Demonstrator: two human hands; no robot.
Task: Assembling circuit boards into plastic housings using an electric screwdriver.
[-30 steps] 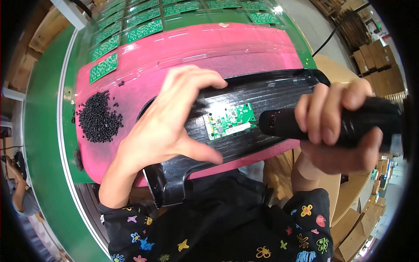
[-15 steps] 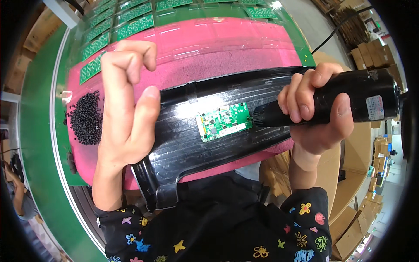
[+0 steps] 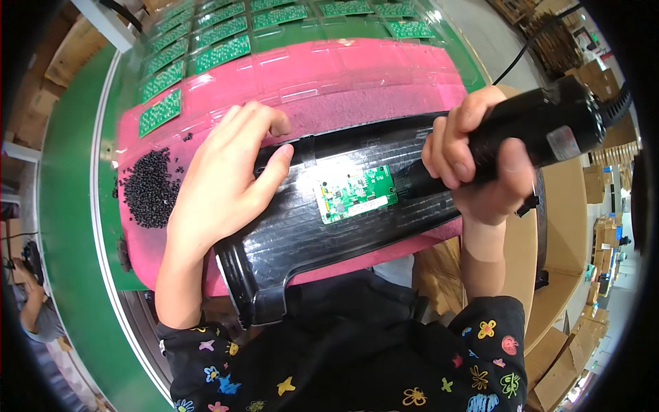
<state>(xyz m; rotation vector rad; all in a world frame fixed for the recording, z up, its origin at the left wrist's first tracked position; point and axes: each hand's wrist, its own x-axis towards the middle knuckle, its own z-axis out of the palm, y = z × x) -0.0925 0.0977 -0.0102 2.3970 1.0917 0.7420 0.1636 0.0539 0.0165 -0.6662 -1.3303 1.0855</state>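
Note:
A long black plastic panel (image 3: 343, 244) lies across the pink mat with a green circuit board (image 3: 358, 196) on its middle. My right hand (image 3: 480, 161) is wrapped round a black power screwdriver (image 3: 542, 123), held tilted. The driver's nose is beside the board's right edge; its tip is hard to make out. My left hand (image 3: 230, 172) hovers over or rests on the panel's left end, fingers bent and thumb apart. Nothing shows between thumb and fingers; whether the hidden fingertips touch the panel I cannot tell. A pile of small black screws (image 3: 149, 189) lies left of this hand.
Clear plastic trays (image 3: 288, 75) with several green circuit boards (image 3: 223, 53) span the far side of the pink mat (image 3: 371, 99). Cardboard boxes (image 3: 566, 233) stand at the right. A cord (image 3: 614, 106) runs from the driver's back end. Another person's arm (image 3: 31, 302) shows at the far left.
My left hand has come down and turned, its fingers now toward the panel's far edge. The driver's back end has tilted farther away and leftward. The whole view has shifted slightly.

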